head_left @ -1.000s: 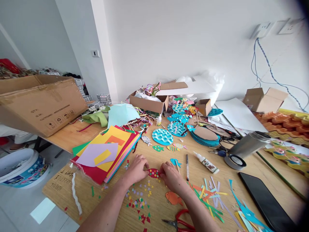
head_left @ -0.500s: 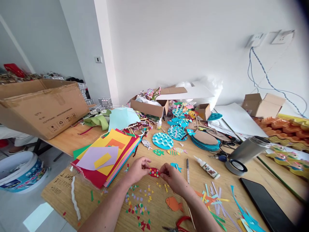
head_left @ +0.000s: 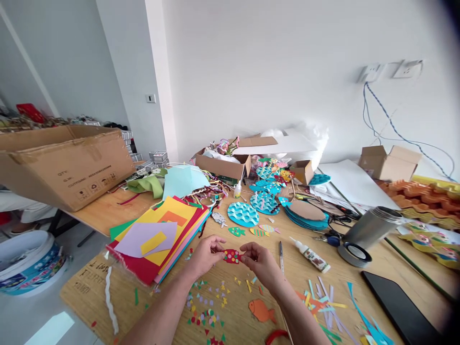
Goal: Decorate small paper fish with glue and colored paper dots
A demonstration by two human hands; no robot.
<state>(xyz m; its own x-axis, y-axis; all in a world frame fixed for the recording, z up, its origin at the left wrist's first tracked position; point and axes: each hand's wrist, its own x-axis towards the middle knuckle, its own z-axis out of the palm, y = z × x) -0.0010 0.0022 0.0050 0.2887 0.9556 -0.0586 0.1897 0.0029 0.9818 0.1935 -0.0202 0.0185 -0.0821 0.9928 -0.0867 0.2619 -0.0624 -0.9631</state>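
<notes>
Between my two hands is a red paper fish (head_left: 233,256) covered in coloured dots, held above the table. My left hand (head_left: 208,256) pinches its left end between thumb and fingers. At its right end, my right hand (head_left: 260,263) has thumb and fingertips closed on it. Just beyond lie a green paper fish (head_left: 236,231), a striped fish (head_left: 259,233) and a turquoise wavy disc (head_left: 243,214). Nearer to me are small paper dots and triangles (head_left: 206,316) and a plain orange paper fish (head_left: 261,310).
Coloured paper sheets (head_left: 147,237) are stacked at left, near a large cardboard box (head_left: 72,167). To the right are a glue bottle (head_left: 311,256), a pen (head_left: 281,256), paper strips (head_left: 325,302), a metal flask (head_left: 373,227) and a black phone (head_left: 398,306). Red-handled scissors (head_left: 276,336) lie at the front edge.
The view has tilted slightly, so the scene sits a little lower. Both hands keep hold of the red fish; the right hand's fingers look slightly more spread.
</notes>
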